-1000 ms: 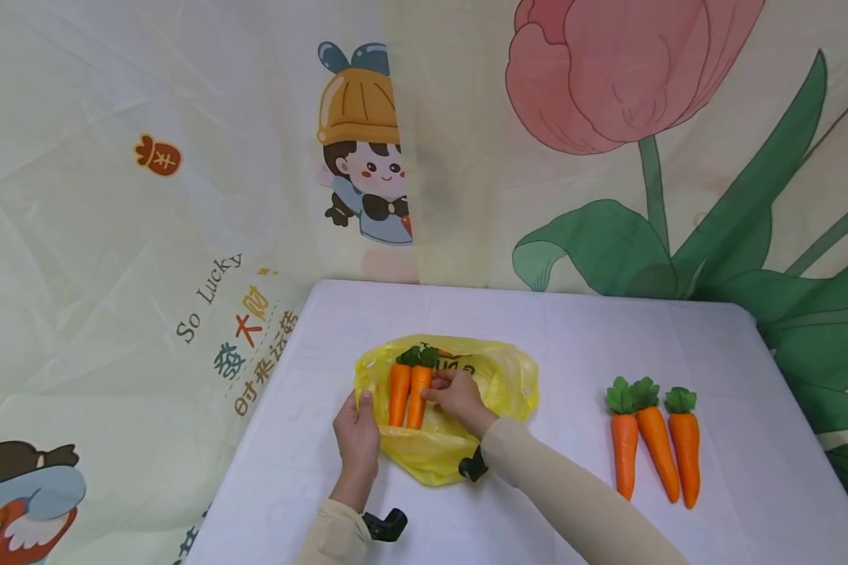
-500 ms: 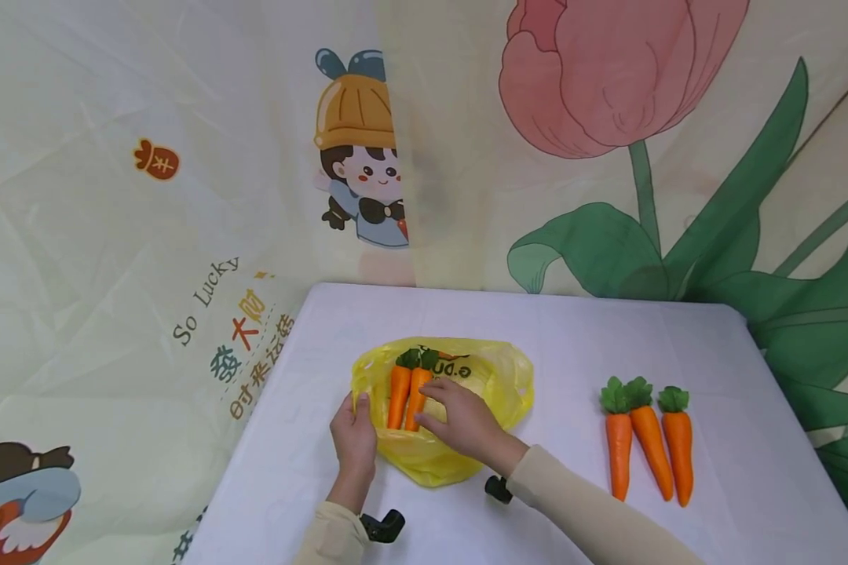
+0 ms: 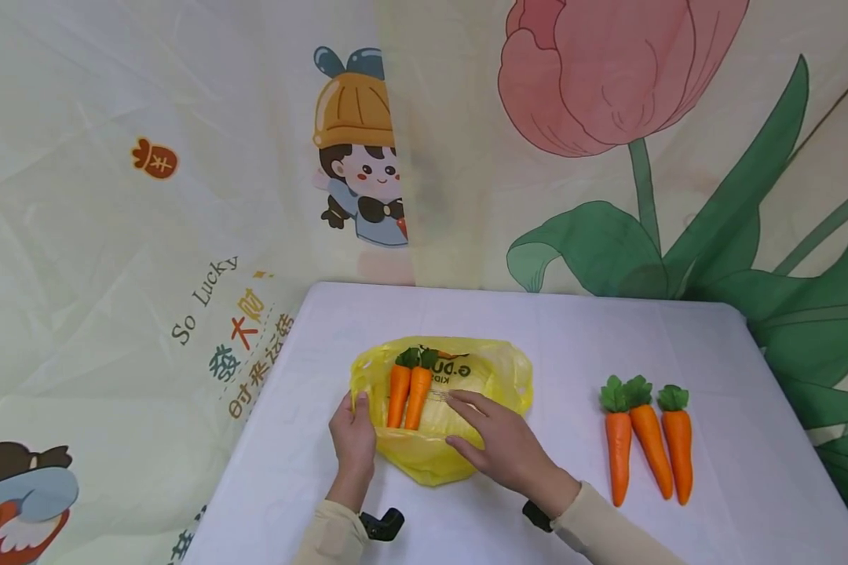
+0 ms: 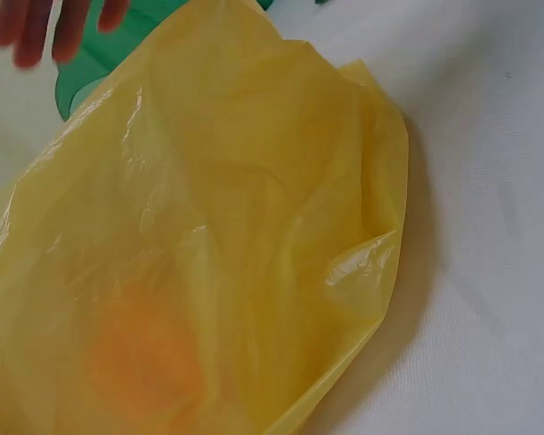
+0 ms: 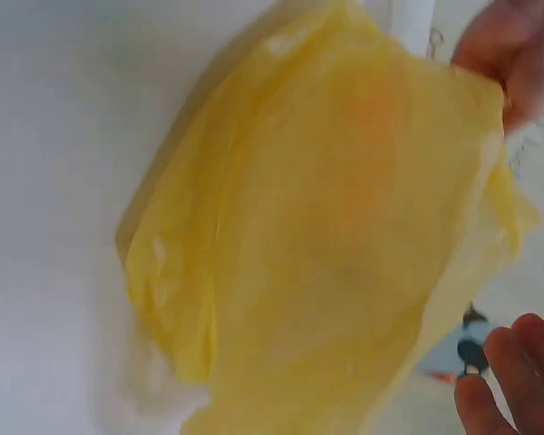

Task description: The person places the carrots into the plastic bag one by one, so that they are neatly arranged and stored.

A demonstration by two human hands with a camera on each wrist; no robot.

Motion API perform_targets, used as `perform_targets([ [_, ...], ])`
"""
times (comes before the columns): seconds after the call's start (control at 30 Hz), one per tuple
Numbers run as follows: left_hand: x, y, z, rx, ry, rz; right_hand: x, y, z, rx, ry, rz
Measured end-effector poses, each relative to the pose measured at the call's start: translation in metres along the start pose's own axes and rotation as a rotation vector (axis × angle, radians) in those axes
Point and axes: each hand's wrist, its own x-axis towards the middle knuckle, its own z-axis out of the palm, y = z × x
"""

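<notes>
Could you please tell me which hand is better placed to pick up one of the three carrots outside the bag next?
Probably the right hand: it appears to hold nothing and is nearer the three carrots. The left hand grips the left edge of the yellow bag, farther from them.

In the head view we look forward and down from above the near side, covering the counter [image 3: 565,345], the yellow bag [image 3: 431,463] and the far backdrop [image 3: 452,165]. Close in, we face far right from the left wrist, far left from the right. All three views share the yellow bag.
</notes>
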Motion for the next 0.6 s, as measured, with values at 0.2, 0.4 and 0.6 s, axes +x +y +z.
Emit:
perform_targets([
  [0.2, -0.001, -0.001, 0.001, 0.001, -0.010, 0.001, -0.014, 0.018, -0.020, -0.062, 0.204, 0.021],
  [0.4, -0.001, 0.000, 0.001, -0.005, -0.009, 0.007, -0.026, 0.035, -0.033, -0.131, 0.235, 0.098],
  [0.6, -0.002, -0.001, 0.001, -0.004, -0.003, 0.000, -0.045, 0.058, -0.041, -0.211, 0.245, 0.208],
])
